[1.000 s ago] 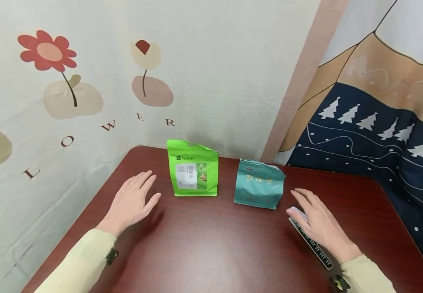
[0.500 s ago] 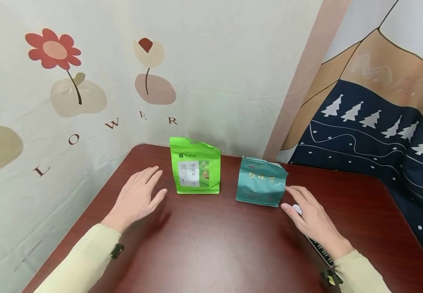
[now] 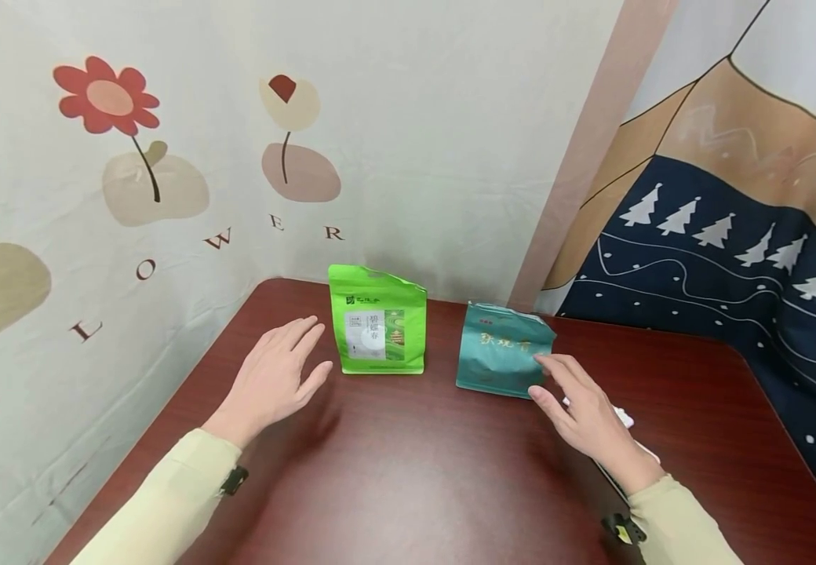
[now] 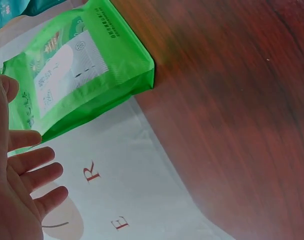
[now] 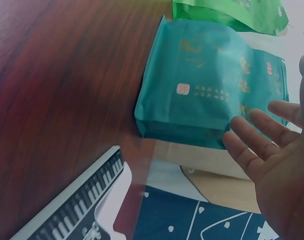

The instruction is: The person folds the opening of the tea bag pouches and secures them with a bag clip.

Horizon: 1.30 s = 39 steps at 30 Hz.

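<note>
A bright green tea pouch (image 3: 383,302) stands upright near the table's back edge, its printed label facing me. To its right stands a shorter teal tea pouch (image 3: 496,365) with gold characters and a creased top. My left hand (image 3: 270,380) hovers just left of the green pouch, fingers extended and holding nothing. My right hand (image 3: 584,412) is at the teal pouch's right side, its fingers straight and overlapping the pouch in the head view. In the right wrist view, spread fingertips are right at the teal pouch's side (image 5: 197,85).
A long white item with a black strip of piano-like keys (image 5: 77,210) lies on the dark red wooden table (image 3: 408,486), partly hidden under my right hand in the head view. Printed cloth (image 3: 436,141) hangs behind the table's back edge and along its left side.
My right hand has moved left from above the white item to the teal pouch's side. My left hand has come slightly nearer the green pouch. Both pouches stand where they were.
</note>
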Motion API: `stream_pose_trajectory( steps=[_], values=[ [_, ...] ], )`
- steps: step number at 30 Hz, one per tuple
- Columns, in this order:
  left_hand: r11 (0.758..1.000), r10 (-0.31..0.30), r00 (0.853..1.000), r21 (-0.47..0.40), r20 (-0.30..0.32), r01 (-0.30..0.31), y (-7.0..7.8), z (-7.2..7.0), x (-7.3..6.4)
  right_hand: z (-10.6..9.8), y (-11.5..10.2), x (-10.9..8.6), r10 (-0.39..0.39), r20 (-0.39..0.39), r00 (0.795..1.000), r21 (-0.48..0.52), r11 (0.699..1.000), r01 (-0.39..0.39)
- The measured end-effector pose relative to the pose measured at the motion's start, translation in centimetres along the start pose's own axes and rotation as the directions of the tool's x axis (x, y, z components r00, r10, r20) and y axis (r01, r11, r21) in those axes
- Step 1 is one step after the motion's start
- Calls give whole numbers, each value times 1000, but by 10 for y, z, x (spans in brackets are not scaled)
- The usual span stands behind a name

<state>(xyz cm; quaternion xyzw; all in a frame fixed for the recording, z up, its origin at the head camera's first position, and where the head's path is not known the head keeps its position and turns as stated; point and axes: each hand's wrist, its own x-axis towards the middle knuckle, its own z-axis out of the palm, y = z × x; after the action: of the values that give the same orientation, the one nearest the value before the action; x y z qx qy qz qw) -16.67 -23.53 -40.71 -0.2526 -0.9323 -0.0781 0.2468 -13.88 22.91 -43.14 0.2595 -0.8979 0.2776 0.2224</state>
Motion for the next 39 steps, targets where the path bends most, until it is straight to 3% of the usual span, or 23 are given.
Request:
stream_pose_trajectory(
  steps=[12,24,39],
  values=[
    [1000,13,1000,-24,-16,-13,9,-1,9,9,-11,15,-5,9,1000,98,995,4],
    [995,89,991,-30,-96,-92,16,-1,27,18,-26,34,-22,30,999,190,982,16],
    [987,151,976,-21,-155,-157,21,-4,47,30,-41,57,-22,37,999,266,964,11]
  ],
)
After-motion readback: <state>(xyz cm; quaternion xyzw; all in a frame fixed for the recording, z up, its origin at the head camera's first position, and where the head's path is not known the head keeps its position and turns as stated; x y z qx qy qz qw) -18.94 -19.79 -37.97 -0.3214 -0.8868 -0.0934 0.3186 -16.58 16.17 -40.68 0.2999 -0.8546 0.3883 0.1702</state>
